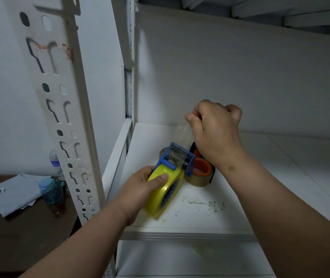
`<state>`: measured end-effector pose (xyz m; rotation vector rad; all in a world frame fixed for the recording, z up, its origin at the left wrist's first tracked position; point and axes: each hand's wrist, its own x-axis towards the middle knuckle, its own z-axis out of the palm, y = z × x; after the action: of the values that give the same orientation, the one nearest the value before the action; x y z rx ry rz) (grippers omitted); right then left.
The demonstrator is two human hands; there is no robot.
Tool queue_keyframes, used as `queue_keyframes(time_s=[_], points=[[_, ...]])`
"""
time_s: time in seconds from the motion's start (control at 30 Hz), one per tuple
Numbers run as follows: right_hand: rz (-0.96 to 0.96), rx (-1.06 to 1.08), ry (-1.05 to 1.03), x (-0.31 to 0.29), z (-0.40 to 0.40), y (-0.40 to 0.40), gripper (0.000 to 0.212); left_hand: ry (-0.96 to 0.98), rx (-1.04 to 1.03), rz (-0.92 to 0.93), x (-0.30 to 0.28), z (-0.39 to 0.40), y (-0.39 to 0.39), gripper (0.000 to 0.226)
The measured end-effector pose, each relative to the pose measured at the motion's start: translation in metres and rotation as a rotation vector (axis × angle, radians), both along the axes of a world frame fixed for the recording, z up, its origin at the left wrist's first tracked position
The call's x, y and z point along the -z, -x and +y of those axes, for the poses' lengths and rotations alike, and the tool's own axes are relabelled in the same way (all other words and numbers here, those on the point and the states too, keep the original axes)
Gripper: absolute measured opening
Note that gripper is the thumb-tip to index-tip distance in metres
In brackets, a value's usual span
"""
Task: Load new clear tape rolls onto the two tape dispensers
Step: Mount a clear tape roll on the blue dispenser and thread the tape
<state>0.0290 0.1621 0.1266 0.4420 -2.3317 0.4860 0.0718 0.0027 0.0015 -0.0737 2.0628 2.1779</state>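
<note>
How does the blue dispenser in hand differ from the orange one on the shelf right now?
The blue dispenser is held by the left hand, tilted above the shelf; the orange dispenser lies on the shelf, untouched. The blue dispenser's roll looks yellowish, the orange dispenser's roll pale tan. The right hand pulls a tape strip up from the blue one; none shows drawn from the orange one. Both carry a tape roll.
</note>
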Motion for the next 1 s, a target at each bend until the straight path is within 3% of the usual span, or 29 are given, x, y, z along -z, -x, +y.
queue_keyframes(time_s=[0.27,0.4,0.67,1.0], points=[[0.062,-0.013,-0.007,-0.007,-0.001,-0.003,0.021,0.031,-0.077,0.01,0.0,0.004,0.004,0.032],[-0.003,-0.019,0.032,-0.01,0.0,-0.001,0.023,0.026,-0.076,0.018,0.002,0.003,0.003,0.032],[-0.015,-0.001,0.066,-0.006,0.004,0.009,0.024,-0.067,-0.083,0.04,0.009,0.0,0.0,0.044],[-0.334,-0.018,0.399,0.029,0.013,0.032,0.024,-0.187,-0.126,0.059,0.016,-0.004,-0.003,0.04]])
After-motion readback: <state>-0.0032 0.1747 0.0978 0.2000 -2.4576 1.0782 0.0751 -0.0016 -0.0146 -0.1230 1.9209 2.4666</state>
